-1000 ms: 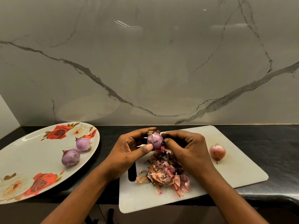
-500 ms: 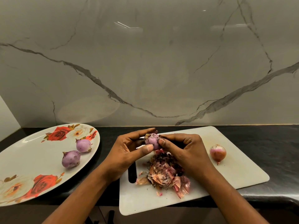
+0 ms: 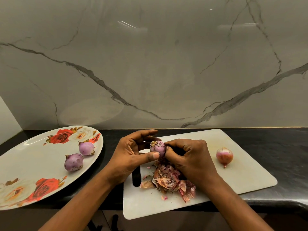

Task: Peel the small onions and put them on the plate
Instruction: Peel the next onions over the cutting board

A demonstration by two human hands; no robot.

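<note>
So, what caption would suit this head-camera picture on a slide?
Left hand holds a small onion, right hand picks its skin above the cutting board; two peeled onions lie on the plate.

Between left hand (image 3: pixel 130 157) and right hand (image 3: pixel 188 157): held onion (image 3: pixel 157 148), above cutting board (image 3: pixel 233 177) on bench (image 3: pixel 283 147) | peel heap (image 3: pixel 168 180) on board beneath both hands | spare onion (image 3: pixel 224 155) on board, right of right hand | plate (image 3: pixel 33 157) left of left hand, carrying near onion (image 3: pixel 73 162), far onion (image 3: pixel 86 148)
</note>
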